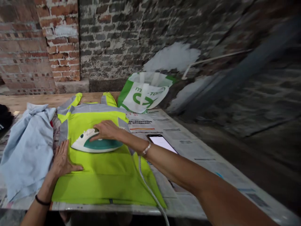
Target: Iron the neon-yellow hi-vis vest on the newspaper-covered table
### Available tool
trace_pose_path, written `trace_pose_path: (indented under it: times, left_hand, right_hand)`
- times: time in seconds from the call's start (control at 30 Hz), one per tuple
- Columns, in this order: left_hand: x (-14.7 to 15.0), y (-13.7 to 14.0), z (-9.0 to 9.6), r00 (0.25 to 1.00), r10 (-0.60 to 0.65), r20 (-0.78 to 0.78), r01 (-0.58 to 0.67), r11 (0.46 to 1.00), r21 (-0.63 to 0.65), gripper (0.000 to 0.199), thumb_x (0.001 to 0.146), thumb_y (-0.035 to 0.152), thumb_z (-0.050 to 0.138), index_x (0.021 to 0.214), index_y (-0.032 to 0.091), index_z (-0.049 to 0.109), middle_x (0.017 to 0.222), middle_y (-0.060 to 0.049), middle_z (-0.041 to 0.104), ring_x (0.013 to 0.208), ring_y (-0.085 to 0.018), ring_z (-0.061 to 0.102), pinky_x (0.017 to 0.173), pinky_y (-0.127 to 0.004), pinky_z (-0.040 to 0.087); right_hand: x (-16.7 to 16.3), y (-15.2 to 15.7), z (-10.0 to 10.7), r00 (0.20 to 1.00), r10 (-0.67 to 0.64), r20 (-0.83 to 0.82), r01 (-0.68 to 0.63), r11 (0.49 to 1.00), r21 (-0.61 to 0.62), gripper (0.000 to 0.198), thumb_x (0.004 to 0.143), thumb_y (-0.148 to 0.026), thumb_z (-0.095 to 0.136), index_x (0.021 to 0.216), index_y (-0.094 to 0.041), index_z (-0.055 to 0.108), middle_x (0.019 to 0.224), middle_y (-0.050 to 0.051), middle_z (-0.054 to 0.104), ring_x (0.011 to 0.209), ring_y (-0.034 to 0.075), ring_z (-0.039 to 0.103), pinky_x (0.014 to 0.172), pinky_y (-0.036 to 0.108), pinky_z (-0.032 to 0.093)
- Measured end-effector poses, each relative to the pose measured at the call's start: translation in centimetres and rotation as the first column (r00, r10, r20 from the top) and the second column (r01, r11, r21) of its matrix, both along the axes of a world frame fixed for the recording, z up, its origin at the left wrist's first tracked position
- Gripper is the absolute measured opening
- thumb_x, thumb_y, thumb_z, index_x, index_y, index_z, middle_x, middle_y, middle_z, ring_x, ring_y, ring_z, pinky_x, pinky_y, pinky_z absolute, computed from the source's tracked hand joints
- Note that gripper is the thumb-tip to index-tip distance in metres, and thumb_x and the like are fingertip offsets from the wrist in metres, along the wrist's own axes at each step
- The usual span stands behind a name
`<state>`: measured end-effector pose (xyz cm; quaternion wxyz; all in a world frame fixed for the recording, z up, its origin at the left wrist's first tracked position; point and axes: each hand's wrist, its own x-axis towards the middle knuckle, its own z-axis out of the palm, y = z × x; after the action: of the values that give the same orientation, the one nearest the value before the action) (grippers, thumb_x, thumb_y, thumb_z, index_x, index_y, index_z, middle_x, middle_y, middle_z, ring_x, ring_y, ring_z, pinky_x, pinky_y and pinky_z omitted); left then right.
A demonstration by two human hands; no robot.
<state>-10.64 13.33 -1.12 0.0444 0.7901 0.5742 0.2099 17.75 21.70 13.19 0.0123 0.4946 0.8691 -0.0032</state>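
A neon yellow shirt with grey panels (pixel 105 185) lies spread flat, its sleeves toward the wall. On its middle rests a white and green clothes iron (pixel 103 145), the tip pointing left. My right hand (pixel 107 129) is wrapped round the iron's handle from above. Flat on the shirt's left edge, left of the iron's tip, my left hand (pixel 63 161) presses with fingers stretched and thumb out. The iron's pale cord (pixel 147 185) runs down across the shirt and over the table's front edge.
Newspaper (pixel 195 157) covers the table. A crumpled light blue garment (pixel 30 147) lies at left, beside a black item (pixel 5 117). A phone (pixel 162 142) with a lit screen lies right of the shirt. Behind stand a white and green bag (pixel 145 92) and a brick wall (pixel 113 40).
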Motion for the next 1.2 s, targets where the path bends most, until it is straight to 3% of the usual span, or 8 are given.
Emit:
trace_pose_path:
  times: [0.17,0.27,0.33,0.4,0.57,0.93,1.07,1.2]
  left_hand:
    - [0.1,-0.7,1.5,1.0,0.013,-0.005,-0.013,0.997,0.075,0.133,0.053,0.069,0.09,0.158,0.011,0.03,0.158,-0.029,0.042,0.149,-0.05,0.035,0.116,-0.07,0.033]
    - [1.4,-3.2,3.3,0.997,-0.069,0.021,0.062,0.973,0.221,0.076,0.073,0.051,0.085,0.137,0.019,0.058,0.142,-0.02,0.062,0.135,-0.043,0.055,0.11,-0.065,0.044]
    - [3.5,-5.5,4.5,0.973,-0.209,0.097,0.178,0.95,0.255,0.028,0.09,0.037,0.073,0.114,0.022,0.07,0.115,-0.012,0.074,0.111,-0.03,0.071,0.097,-0.049,0.057]
    - [6.6,-7.6,5.3,0.906,-0.378,0.192,0.354,0.924,0.146,0.016,0.094,0.034,0.069,0.105,0.023,0.072,0.107,-0.007,0.075,0.099,-0.022,0.073,0.09,-0.037,0.06]
    - [13.4,-8.9,4.6,0.821,-0.54,0.187,0.563,0.821,-0.097,0.068,0.084,0.037,0.082,0.144,0.021,0.056,0.145,-0.013,0.063,0.137,-0.033,0.056,0.112,-0.053,0.049]
    - [14.1,-7.5,2.5,0.786,-0.585,0.2,0.618,0.755,-0.221,0.045,0.087,0.054,0.078,0.122,0.026,0.069,0.145,-0.005,0.063,0.142,-0.03,0.05,0.115,-0.046,0.046]
    - [14.4,-7.4,2.3,0.8,-0.572,0.18,0.6,0.766,-0.231,0.046,0.086,0.051,0.079,0.123,0.026,0.069,0.145,-0.005,0.063,0.143,-0.031,0.049,0.117,-0.048,0.044]
    - [14.2,-7.5,2.6,0.791,-0.578,0.202,0.61,0.77,-0.188,0.044,0.083,0.04,0.084,0.122,0.024,0.069,0.142,-0.006,0.065,0.142,-0.033,0.05,0.112,-0.052,0.049]
  right_hand:
    - [1.3,-6.0,-0.1,1.0,-0.013,0.001,0.013,0.999,-0.045,0.061,0.082,-0.082,0.06,0.095,-0.025,0.076,0.085,0.009,0.08,0.09,0.028,0.075,0.067,0.029,0.041]
    - [1.8,-6.6,-0.3,0.998,-0.054,0.012,0.054,0.998,-0.04,0.061,0.084,-0.081,0.058,0.096,-0.024,0.076,0.087,0.011,0.08,0.091,0.029,0.076,0.068,0.03,0.042]
    - [1.8,-6.2,-0.4,0.998,-0.064,0.015,0.064,0.997,-0.03,0.06,0.085,-0.08,0.058,0.098,-0.024,0.075,0.09,0.012,0.08,0.094,0.03,0.076,0.069,0.03,0.043]
    - [1.6,-5.4,-0.5,0.997,-0.074,0.011,0.074,0.997,-0.016,0.06,0.086,-0.08,0.057,0.1,-0.023,0.075,0.094,0.012,0.081,0.096,0.03,0.075,0.07,0.03,0.043]
    - [1.4,-1.6,-0.6,0.996,-0.092,-0.002,0.092,0.996,0.024,0.065,0.085,-0.082,0.055,0.103,-0.022,0.075,0.098,0.014,0.08,0.1,0.031,0.075,0.073,0.031,0.045]
    - [3.9,16.1,-1.8,0.958,-0.266,-0.108,0.278,0.953,0.124,0.077,0.085,-0.083,0.054,0.117,-0.017,0.076,0.117,0.02,0.076,0.114,0.036,0.068,0.089,0.039,0.051]
    - [3.9,17.6,-1.7,0.931,-0.336,-0.141,0.352,0.929,0.113,0.079,0.085,-0.081,0.057,0.121,-0.013,0.075,0.122,0.023,0.074,0.117,0.037,0.067,0.093,0.041,0.05]
    - [3.6,14.9,-1.2,0.919,-0.365,-0.149,0.375,0.926,0.04,0.08,0.082,-0.082,0.06,0.117,-0.012,0.076,0.122,0.023,0.074,0.118,0.037,0.067,0.093,0.039,0.05]
